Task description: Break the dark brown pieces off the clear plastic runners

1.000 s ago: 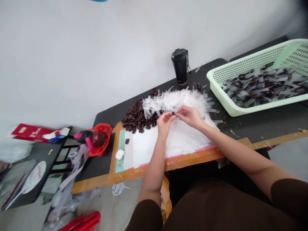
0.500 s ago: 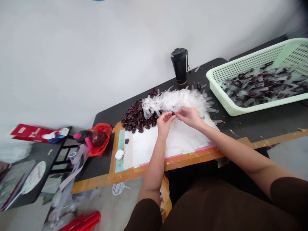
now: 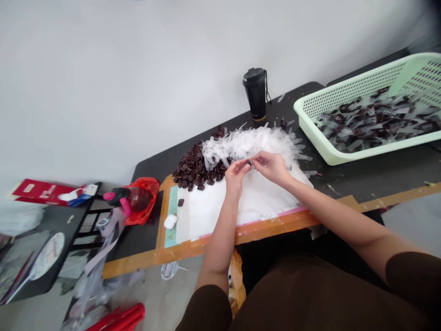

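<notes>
Over the white work surface [image 3: 203, 211], my left hand [image 3: 237, 177] pinches a small dark brown piece [image 3: 248, 162] between thumb and fingertips. My right hand [image 3: 270, 166] meets it from the right, its thumb and fingers pinched at the same piece. Whether a clear strip is between the right fingertips is too small to tell. Just beyond both hands spreads a heap of translucent plastic strips [image 3: 248, 143]. Left of it lies a pile of similar dark brown pieces [image 3: 196, 168]; one loose piece [image 3: 181, 202] sits apart near the left edge.
A pale green basket [image 3: 324, 146] holding dark pieces with clear strips stands at right. A black lidded tumbler [image 3: 255, 94] is behind the heap. A white case [image 3: 170, 221] lies left; farther left, a red bag [image 3: 155, 185] holds a bottle [image 3: 140, 198]. Tape [image 3: 262, 232] lines the table's front edge.
The hands stay together at the dark piece, with only slight shifts of the fingertips. The whole view has moved a little; nothing else visibly differs.
</notes>
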Motion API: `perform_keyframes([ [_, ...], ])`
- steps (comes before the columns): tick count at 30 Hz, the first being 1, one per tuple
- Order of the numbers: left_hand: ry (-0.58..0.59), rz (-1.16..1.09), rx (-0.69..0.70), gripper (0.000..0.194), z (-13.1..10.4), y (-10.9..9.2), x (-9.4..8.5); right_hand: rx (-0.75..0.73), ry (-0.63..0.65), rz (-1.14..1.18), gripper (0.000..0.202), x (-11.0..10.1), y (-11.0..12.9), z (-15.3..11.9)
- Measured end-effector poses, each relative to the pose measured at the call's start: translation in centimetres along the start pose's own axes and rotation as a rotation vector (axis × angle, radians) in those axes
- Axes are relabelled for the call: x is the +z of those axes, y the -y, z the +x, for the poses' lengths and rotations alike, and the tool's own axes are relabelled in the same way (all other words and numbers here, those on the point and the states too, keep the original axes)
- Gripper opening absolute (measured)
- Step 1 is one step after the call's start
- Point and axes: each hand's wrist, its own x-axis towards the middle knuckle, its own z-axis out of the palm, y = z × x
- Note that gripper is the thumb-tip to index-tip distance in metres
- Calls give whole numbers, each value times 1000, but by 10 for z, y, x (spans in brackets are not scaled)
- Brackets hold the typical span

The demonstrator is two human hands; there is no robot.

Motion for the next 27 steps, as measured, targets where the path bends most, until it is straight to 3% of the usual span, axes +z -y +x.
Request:
perform_keyframes([
  [6,-28,-94,-46,37,1,-2,0,-140,-43,-27,22,1,0,-2],
  [11,-28,-84,-35,38,1,-3,0,-167,-92,-91,12,2,0,-5],
  [18,-39,-49,22,37,2,0,-2,-272,-44,-135,11,1,2,-6],
  [27,-58,1,69,35,2,0,-3,-299,-36,-170,11,0,2,-5],
])
